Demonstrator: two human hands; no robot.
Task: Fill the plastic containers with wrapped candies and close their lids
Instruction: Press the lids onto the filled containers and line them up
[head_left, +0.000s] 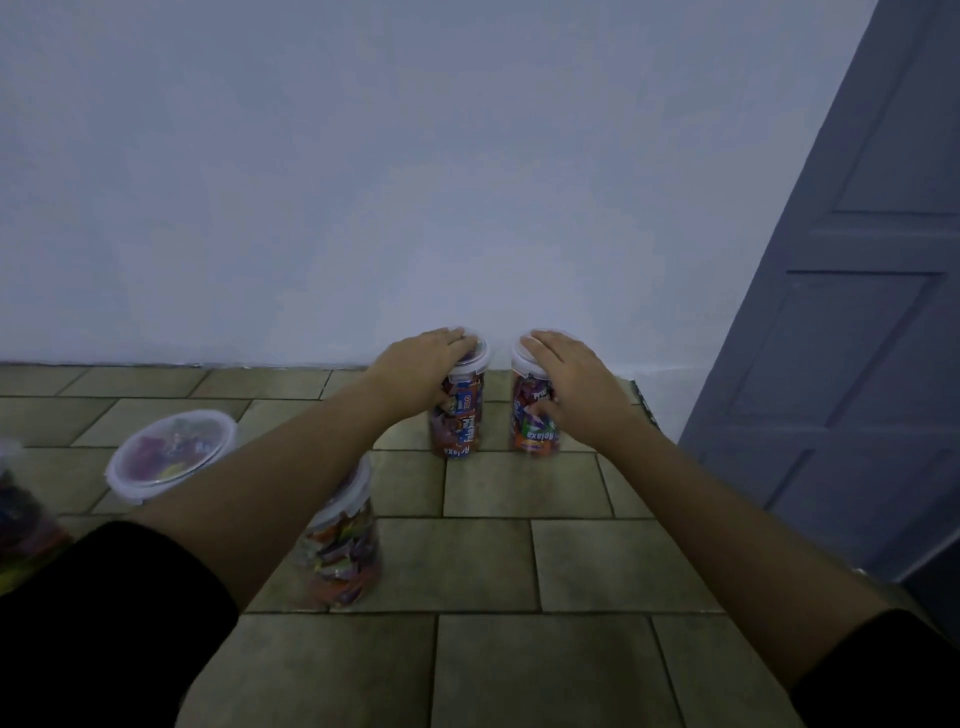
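one wide-angle view only, worn on the head. looks forward and down, close over the tan tiled floor (488, 561), straight at the plain white wall (415, 182); grey panelled door (857, 364) at the right edge.

A plain, pale bluish-white painted wall (363, 182) fills the upper view in dim, cool light. Below it lies a floor of olive-beige rectangular tiles with dark grout (519, 665). A grey-blue panelled door (857, 364) stands along the right edge.
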